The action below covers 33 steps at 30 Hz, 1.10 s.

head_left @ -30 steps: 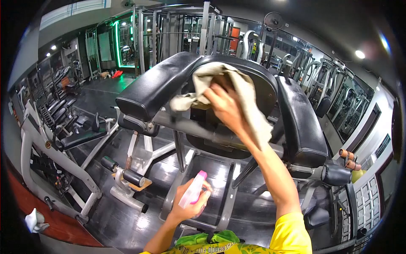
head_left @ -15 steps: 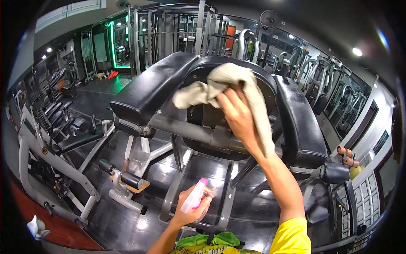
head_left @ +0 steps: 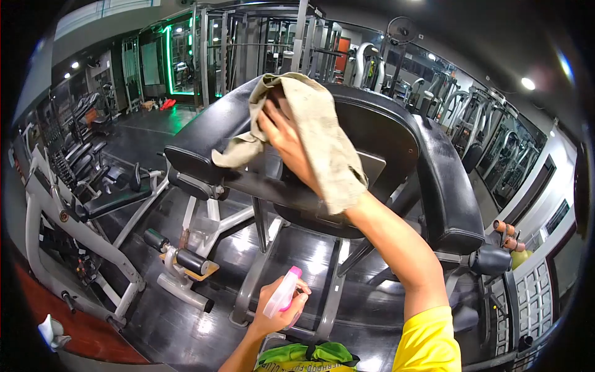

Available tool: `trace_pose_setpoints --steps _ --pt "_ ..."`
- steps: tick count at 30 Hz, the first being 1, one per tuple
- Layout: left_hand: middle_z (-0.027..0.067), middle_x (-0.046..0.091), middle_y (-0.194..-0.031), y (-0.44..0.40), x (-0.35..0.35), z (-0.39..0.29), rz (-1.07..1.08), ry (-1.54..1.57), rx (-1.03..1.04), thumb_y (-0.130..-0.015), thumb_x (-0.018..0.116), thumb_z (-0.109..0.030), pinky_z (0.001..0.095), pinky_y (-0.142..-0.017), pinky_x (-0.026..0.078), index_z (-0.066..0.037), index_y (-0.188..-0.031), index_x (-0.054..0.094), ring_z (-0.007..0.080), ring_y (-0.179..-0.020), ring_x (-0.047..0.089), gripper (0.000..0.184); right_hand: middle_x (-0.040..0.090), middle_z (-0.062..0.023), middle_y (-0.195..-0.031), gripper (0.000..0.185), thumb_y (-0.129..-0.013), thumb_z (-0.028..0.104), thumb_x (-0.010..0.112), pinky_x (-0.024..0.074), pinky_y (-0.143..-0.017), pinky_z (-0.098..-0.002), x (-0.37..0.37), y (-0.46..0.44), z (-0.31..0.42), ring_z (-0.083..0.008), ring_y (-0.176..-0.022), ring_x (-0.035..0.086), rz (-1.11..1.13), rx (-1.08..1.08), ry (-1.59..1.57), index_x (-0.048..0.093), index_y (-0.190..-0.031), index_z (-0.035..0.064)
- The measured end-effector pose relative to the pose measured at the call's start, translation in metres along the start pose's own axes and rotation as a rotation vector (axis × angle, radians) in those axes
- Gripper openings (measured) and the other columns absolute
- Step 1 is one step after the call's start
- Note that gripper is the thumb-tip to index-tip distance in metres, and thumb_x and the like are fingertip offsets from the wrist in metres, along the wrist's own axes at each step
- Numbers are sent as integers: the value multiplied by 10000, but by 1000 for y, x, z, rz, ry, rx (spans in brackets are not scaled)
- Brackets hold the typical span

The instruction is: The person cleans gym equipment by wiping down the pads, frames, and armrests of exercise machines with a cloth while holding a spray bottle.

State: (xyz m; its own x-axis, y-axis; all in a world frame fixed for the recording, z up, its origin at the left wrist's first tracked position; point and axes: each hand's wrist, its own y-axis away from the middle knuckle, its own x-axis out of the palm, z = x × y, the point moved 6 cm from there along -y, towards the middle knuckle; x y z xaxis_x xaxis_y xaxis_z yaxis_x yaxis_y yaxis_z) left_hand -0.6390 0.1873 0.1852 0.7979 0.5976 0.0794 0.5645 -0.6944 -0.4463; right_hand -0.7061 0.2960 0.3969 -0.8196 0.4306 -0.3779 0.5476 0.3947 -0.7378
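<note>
Our right hand, grip partly curled, holds a draped beige cloth at the left black padded armrest's far end; our left hand wraps a translucent pink-topped plastic bottle. The cloth's loose tail could snag if dragged.

Right hand with fingertips unclear under a cloth, black pad partly covered beyond those fingers, spray bottle partly hidden by the fingers of the left hand, shirt lettering below them cut by the bottom edge

yellow shirt | partial lettering: "ERHOOD" | rest unclear
</note>
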Motion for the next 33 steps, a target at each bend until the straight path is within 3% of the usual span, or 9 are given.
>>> trace_pose_setpoints --steps 6,12,16,21,26,28,29,31,33 --pt "70 620 -786 0 7 5 2 73 -69 -818 585 55 212 -507 444 28 -914 577 77 -559 567 101 550 -109 -1079 329 -713 102 551 383 -972 -423 -27 18 -18 -271 -1099 497 -38 9 -104 599 -1028 18" --pt "81 624 -824 7 5 7 17 78 -79 -821 579 62 210 -508 448 30 -921 569 78 -565 568 106 578 -57 -1055 324 -677 100 592 396 -961 -425 -54 77 -57 -246 -1134 508 103 101 36 627 -999 88" --pt "85 624 -836 15 -3 8 -5 89 -77 -823 578 60 212 -511 450 29 -941 561 78 -568 566 123 564 -60 -1040 323 -664 64 622 324 -1014 -464 -62 102 -73 -267 -1098 518 125 164 14 593 -981 114" --pt "78 617 -821 16 -2 12 7 97 -114 -827 579 53 216 -512 451 26 -955 557 79 -573 563 132 570 -9 -1083 334 -682 53 605 349 -1004 -429 -35 81 -63 -244 -1132 515 41 48 -58 587 -995 169" --pt "63 607 -794 11 7 6 0 48 -57 -829 577 51 219 -514 447 25 -936 567 80 -573 559 111 591 -65 -1078 290 -704 78 579 367 -1000 -425 -30 -4 -31 -257 -1175 479 -95 -31 -3 605 -993 88" --pt "62 609 -800 8 11 6 -3 59 -72 -827 579 52 218 -517 448 25 -933 570 81 -573 560 110 583 -96 -944 195 -700 110 588 438 -853 -416 -13 -26 -28 -274 -961 546 -155 -5 -38 601 -890 65" --pt "62 611 -805 9 13 7 -2 70 -91 -826 580 52 217 -519 448 25 -930 572 82 -574 560 108 583 -96 -944 195 -700 110 588 438 -853 -416 -12 -30 -27 -274 -961 546 -151 1 -38 601 -890 65" --pt "65 612 -811 10 16 7 2 78 -93 -824 583 51 216 -520 448 25 -933 571 81 -573 560 112 492 -93 -634 83 -711 140 581 431 -593 -391 -15 -35 -26 -267 -665 523 -170 1 -37 525 -691 82" --pt "68 614 -817 10 16 9 1 85 -88 -823 586 50 215 -521 448 25 -936 570 81 -572 560 116 503 -89 -639 75 -729 134 567 448 -621 -381 -15 -36 -26 -259 -712 543 -43 9 1 526 -687 87"
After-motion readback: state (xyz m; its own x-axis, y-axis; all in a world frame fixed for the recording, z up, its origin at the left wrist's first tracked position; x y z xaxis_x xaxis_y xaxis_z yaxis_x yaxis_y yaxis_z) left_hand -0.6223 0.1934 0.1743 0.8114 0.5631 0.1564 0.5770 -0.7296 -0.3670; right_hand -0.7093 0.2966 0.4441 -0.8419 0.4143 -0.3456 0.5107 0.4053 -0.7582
